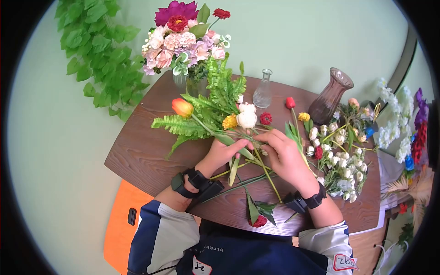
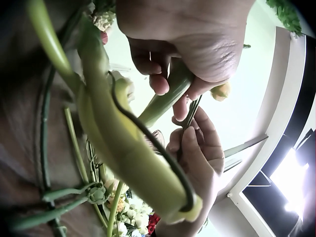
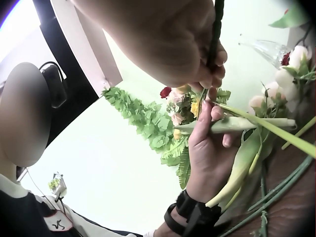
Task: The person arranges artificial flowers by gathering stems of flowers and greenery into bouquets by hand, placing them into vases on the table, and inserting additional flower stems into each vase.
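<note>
1. Brown wooden table (image 1: 137, 149), one: loose stems (image 1: 271, 183) lie crossed below the hands; a wrist strap (image 1: 317, 197) could snag them
2. Green fern (image 1: 224, 87), behind the hands: its fronds could tangle if the bunch turns
3. Smoky vase (image 1: 331, 94), upright, far right
4. Hands, two: left hand (image 1: 217, 156) nearly closed, thumb and curled fingers gripping; right hand (image 1: 286, 156) half-curled, pinching. A slack grip could let the bunch slide; a hard one could crease it
5. Clear glass vase (image 1: 262, 94), upright, beyond: a long reach could tip it
6. Orange tulip (image 1: 182, 108), leaning leftward: its heavy head could swivel
7. Gathered stems (image 2: 192, 112), thin, between both hands, above the tabletop
</note>
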`<state>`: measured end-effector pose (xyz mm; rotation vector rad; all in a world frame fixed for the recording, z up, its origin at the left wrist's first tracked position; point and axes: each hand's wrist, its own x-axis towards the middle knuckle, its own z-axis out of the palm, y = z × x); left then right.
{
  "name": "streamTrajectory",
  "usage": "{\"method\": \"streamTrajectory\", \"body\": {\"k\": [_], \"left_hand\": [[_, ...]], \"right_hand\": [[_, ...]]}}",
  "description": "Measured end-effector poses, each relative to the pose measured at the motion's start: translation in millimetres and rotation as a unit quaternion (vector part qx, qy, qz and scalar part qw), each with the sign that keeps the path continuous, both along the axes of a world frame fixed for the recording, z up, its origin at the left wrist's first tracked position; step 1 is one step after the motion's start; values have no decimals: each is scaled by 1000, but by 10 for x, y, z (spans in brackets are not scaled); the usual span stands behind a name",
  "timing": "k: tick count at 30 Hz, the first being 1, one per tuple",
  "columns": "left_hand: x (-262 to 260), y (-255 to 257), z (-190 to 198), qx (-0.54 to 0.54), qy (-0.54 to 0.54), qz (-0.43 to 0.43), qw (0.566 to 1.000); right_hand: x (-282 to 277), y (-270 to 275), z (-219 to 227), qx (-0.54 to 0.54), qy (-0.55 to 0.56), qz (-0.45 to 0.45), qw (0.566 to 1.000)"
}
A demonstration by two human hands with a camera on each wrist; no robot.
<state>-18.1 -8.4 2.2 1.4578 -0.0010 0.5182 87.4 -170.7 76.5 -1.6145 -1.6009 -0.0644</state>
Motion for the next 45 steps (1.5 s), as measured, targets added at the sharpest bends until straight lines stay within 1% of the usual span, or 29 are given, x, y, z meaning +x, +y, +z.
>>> {"method": "streamTrajectory", "body": {"k": [3, 5, 6, 8, 10, 12, 14, 16, 17, 18, 20, 21, 22, 23, 24, 25, 27, 28, 30, 31, 32, 34, 36, 38, 40, 41, 43, 44, 45], "left_hand": [[-15, 0, 70, -13, 0, 26, 1000], [-19, 62, 73, 12, 26, 38, 999], [-15, 98, 71, 35, 50, 51, 997], [-14, 135, 102, 50, 59, 52, 996], [-50, 103, 184, 126, 96, 64, 985], [-23, 122, 88, 134, 79, 60, 986], [-5, 76, 37, 142, 62, 54, 986], [-3, 3, 14, 4, -13, 105, 994], [3, 11, 3, -62, -12, 85, 994], [-3, 17, 0, -62, -12, 85, 994], [-34, 39, 18, -49, -17, 131, 990], [-30, 71, -22, -66, -45, 97, 992], [-37, 49, -32, -67, -46, 98, 992], [-50, -3, 9, -93, -66, 111, 987], [-61, -38, 49, -118, -85, 123, 982], [-68, -37, 80, -119, -85, 122, 982], [-84, 2, 147, -166, -152, 63, 972], [-89, 17, 185, -167, -151, 63, 972], [-85, 64, 254, -188, -178, 105, 960], [-61, 127, 215, -164, -199, 84, 963], [-62, 186, 194, -165, -198, 84, 963], [-87, 283, 174, -203, -167, 85, 961], [-87, 298, 178, -179, -155, 100, 966], [-69, 294, 170, -141, -125, 134, 973], [-54, 232, 163, -135, -125, 127, 975], [-45, 191, 163, -153, -130, 92, 975], [-34, 194, 123, -167, -123, 11, 978], [-25, 192, 102, -167, -122, 10, 978], [-18, 183, 85, -164, -108, -8, 980]], "right_hand": [[8, -22, 15, 26, 26, 7, 999], [-4, -68, 44, -47, 236, -9, 971], [-9, -73, 35, -47, 236, -9, 970], [-16, -66, 11, -11, 361, 12, 932], [-18, -43, -9, -15, 341, 22, 940], [-32, 4, -46, -1, 387, 27, 922], [-28, 59, -155, 8, 393, 40, 919], [-36, 58, -195, 17, 399, 53, 915], [-37, 45, -200, -44, 395, 55, 916], [-41, 35, -205, -105, 389, 56, 913], [-66, 50, -224, -98, 415, 72, 902], [-39, 50, -267, -116, 399, 57, 908], [-23, 51, -289, -133, 384, 42, 913], [-53, 52, -211, -101, 436, 65, 892], [-37, 63, -210, -101, 436, 65, 892], [-13, 65, -219, -60, 446, 84, 889], [20, 64, -210, 4, 448, 118, 886], [13, 40, -186, 4, 449, 118, 886], [-10, -4, -124, 48, 490, 100, 865], [-46, 25, -136, 128, 473, 77, 868], [-24, 14, -124, 128, 474, 76, 868], [98, -40, -51, 222, 455, 33, 862], [236, -95, 65, 224, 437, 3, 871], [400, -137, 103, 203, 421, -35, 883], [469, -181, 183, 151, 402, -103, 897], [501, -190, 186, 151, 402, -103, 897], [558, -211, 182, 73, 209, -233, 947], [576, -238, 203, 74, 210, -233, 947], [588, -274, 243, 3, 219, -217, 951]]}}
